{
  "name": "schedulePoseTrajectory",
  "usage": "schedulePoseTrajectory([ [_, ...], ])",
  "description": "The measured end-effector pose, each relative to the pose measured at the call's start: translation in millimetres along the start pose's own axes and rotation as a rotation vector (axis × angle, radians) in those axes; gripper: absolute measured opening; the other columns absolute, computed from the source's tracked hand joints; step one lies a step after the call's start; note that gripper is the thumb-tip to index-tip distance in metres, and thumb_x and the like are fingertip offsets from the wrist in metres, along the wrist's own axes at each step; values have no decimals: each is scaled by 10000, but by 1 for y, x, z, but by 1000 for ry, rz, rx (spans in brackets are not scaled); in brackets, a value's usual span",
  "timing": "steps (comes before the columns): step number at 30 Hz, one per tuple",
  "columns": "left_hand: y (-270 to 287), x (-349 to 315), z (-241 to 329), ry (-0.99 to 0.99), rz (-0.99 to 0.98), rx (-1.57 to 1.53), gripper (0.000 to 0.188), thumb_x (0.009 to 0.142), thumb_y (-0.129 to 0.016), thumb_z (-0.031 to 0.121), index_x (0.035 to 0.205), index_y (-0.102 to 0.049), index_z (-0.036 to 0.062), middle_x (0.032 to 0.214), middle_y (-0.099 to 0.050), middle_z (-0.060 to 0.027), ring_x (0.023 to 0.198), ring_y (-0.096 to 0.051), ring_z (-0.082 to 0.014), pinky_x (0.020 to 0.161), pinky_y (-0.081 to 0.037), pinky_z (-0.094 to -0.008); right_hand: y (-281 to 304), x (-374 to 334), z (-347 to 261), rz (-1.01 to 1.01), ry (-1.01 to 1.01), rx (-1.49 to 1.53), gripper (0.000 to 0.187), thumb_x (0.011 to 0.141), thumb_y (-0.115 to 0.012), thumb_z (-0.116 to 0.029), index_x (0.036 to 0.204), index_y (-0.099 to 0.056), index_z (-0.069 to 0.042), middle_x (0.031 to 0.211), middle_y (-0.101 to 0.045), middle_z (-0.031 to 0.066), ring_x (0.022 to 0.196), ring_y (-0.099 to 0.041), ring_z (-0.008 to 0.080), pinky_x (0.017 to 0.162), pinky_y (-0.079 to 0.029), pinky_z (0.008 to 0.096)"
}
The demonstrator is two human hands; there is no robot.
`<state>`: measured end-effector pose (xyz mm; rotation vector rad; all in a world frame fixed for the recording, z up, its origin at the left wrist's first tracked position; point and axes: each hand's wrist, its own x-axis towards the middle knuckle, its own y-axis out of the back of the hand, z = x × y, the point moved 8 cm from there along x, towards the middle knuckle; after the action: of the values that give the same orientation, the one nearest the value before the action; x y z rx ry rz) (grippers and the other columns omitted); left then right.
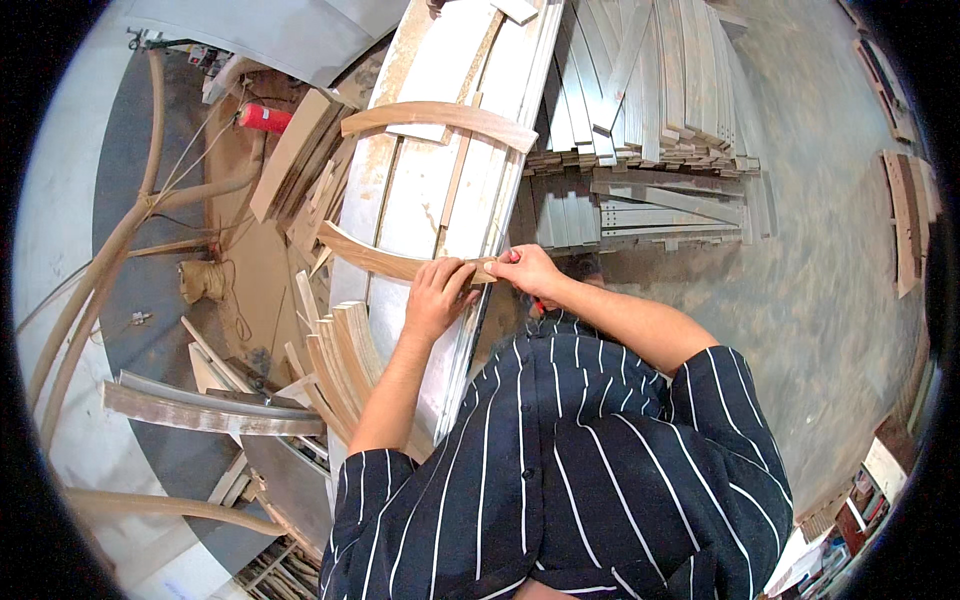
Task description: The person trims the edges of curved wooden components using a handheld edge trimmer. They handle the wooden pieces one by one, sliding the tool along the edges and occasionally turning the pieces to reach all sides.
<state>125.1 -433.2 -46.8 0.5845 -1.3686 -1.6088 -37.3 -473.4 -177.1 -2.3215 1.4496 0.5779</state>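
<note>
A curved wooden strip (372, 259) lies across the long white work table (413, 203), its right end at the table's right edge. My left hand (437, 296) is closed over the strip near that end, fingers bent over its top. Beside it, my right hand (527, 273) is at the strip's tip, fingers pinched around a slim red thing (514, 256). Most of that thing is hidden by the hand, so its kind does not show. A second curved wooden strip (437, 113) rests farther up the table, bowed the other way.
Stacks of long curved slats (650, 100) stand right of the table. More wooden pieces (340, 360) lean along its left side. Farther left are a red cylinder (265, 118), thick hoses (110, 245) and a curved profile piece (210, 410).
</note>
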Motion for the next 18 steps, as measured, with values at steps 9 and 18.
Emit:
schedulePoseTrajectory([
  [9, 16, -14, -27, -71, 225, 146, 504, 773, -799, 72, 1269, -709, 108, 1302, -678, -95, 1262, -631, -353, 1062, -546, -505, -7, -8, -25, -84, -188, 362, 320, 909, -886, -321, 777, -733, -72, 675, -649, 2, 550, -492, 85, 497, -366, 293],
  [18, 38, -20, -59, -94, 280, 210, 430, 762, -762, 36, 1187, -718, 88, 1198, -724, -82, 1147, -687, -332, 988, -578, -488, -6, -7, -37, -108, -298, 461, 259, 931, -863, -251, 855, -695, -69, 745, -638, -10, 553, -487, 58, 457, -359, 247],
])
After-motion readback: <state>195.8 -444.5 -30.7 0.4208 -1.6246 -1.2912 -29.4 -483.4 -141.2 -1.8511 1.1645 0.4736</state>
